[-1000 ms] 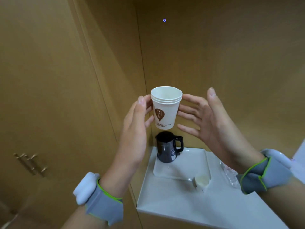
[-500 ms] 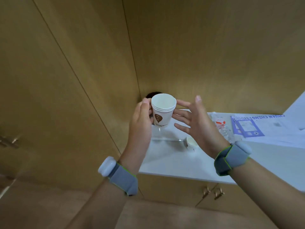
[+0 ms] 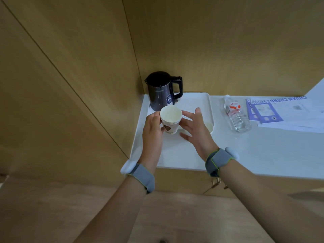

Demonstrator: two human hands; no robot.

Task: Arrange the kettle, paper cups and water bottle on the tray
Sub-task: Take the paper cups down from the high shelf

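Observation:
My left hand grips a stack of white paper cups with a brown logo, held upright just above the white tray. My right hand hovers beside the stack with straight, spread fingers, its fingertips close to the cups. A dark kettle stands at the tray's back left corner, handle to the right. Another paper cup lies at the tray's right edge, partly hidden behind my right hand. A clear water bottle with a red label lies on the counter right of the tray.
The white counter sits in a corner of wooden panels. Purple and white printed sheets lie at the far right. Cabinet handles show below the counter's front edge.
The view tilted down and the kettle came back into sight. Both hands lowered the cup stack from chest height toward the tray. The right hand stays spread beside it.

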